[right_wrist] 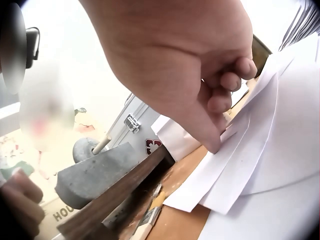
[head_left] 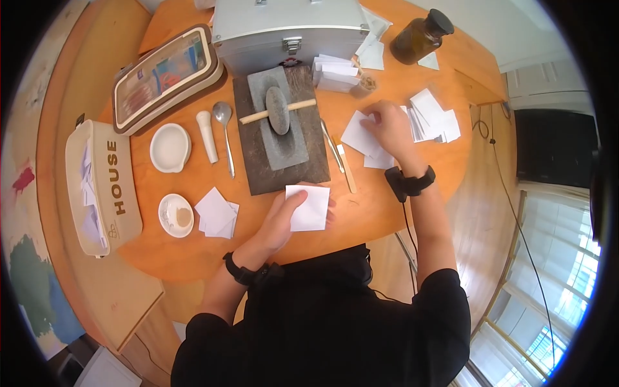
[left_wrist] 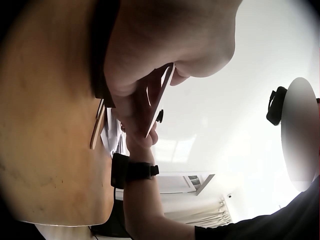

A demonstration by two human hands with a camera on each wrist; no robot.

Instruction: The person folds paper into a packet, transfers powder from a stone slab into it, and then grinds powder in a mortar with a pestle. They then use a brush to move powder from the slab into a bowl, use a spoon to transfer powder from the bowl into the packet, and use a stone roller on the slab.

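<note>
My left hand [head_left: 278,220] holds a white paper square [head_left: 311,209] near the table's front edge, thumb on its upper face and fingers beneath. Edge-on in the left wrist view, the paper [left_wrist: 161,102] shows a gap between its layers. Over at the right, my right hand [head_left: 391,129] has its fingers curled above overlapping white sheets [head_left: 356,134]. Seen from the right wrist, that hand [right_wrist: 180,70] pinches at the edge of a loose sheet [right_wrist: 200,177], thumb tip on the paper. More white papers [head_left: 433,117] lie fanned just beyond it.
Between the hands and a metal case [head_left: 290,26] lie a stone mill on a dark board [head_left: 258,174], a thin metal tool and a wooden stick [head_left: 348,171]. Leftward are a spoon [head_left: 222,113], pestle [head_left: 206,135], white mortar [head_left: 170,148], powder dish [head_left: 166,226] and bin [head_left: 119,219]. A brown bottle [head_left: 412,42] stands back right.
</note>
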